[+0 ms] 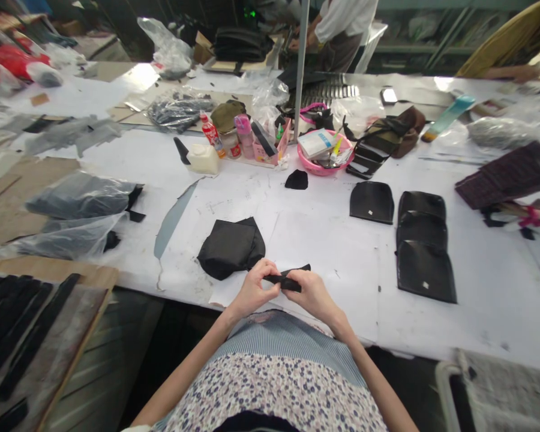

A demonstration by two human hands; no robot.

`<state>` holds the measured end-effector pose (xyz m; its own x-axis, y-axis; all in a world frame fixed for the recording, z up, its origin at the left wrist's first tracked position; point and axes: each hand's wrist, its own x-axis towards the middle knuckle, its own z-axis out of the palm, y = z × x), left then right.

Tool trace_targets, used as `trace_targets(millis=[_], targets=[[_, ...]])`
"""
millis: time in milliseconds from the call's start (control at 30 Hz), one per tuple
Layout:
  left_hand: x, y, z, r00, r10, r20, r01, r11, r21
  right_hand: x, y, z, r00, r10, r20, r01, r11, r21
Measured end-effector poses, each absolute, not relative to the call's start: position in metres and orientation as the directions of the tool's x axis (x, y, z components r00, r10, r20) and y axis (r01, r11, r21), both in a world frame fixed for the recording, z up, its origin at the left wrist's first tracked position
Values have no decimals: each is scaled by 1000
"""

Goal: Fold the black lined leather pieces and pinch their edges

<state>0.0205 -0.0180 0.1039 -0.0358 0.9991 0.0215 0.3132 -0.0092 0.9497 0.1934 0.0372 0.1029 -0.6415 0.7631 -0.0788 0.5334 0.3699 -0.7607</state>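
Observation:
Near the table's front edge, my left hand (257, 283) and my right hand (309, 290) pinch a folded black piece of material (292, 283) between them. Fingers cover much of it, and one end sticks up past my right hand. Just beyond my left hand lies a small pile of black fabric pieces (229, 245). Off to the right, a black curved-top panel (371, 201) lies flat. Beside it, several similar black panels (425, 267) overlap in a column. A small black scrap (296, 179) rests farther back.
Behind are a white glue container (203, 159), a red-labelled bottle (212, 137), a pink basket (324, 165) of small items and a metal pole (300, 72). Plastic-wrapped bundles (81, 198) lie left. Black strips (36, 330) cover a lower board. Other people stand across the table.

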Motion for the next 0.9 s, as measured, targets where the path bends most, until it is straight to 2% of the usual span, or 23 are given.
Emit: trace_targets(millis=[133,300,400,533,633,700,800,900], targets=[[11,-22,110,54,993,-106,295,85,952,200,36,107,-625,767,-146,420,172,-891],[-19,-26,103,163,942,-294,286,240,928,221,43,116,-530,824,-200,372,14,-928],[-42,-31,89,161,939,-305,407,218,887,235,47,117,-489,841,-232,354,-52,-934],[-65,-38,75,49,968,-245,587,170,792,250,50,114,-411,874,-258,313,-130,-941],[-64,-39,76,24,957,-287,604,215,767,253,51,108,-361,904,-231,303,-120,-945],[-54,-36,81,42,941,-335,491,272,828,250,52,102,-339,918,-204,290,-104,-951],[-26,-26,91,49,931,-361,127,353,927,240,50,91,-298,928,-225,192,-173,-966],[4,-18,99,65,917,-393,-233,396,888,229,48,77,-282,915,-289,35,-292,-956]])
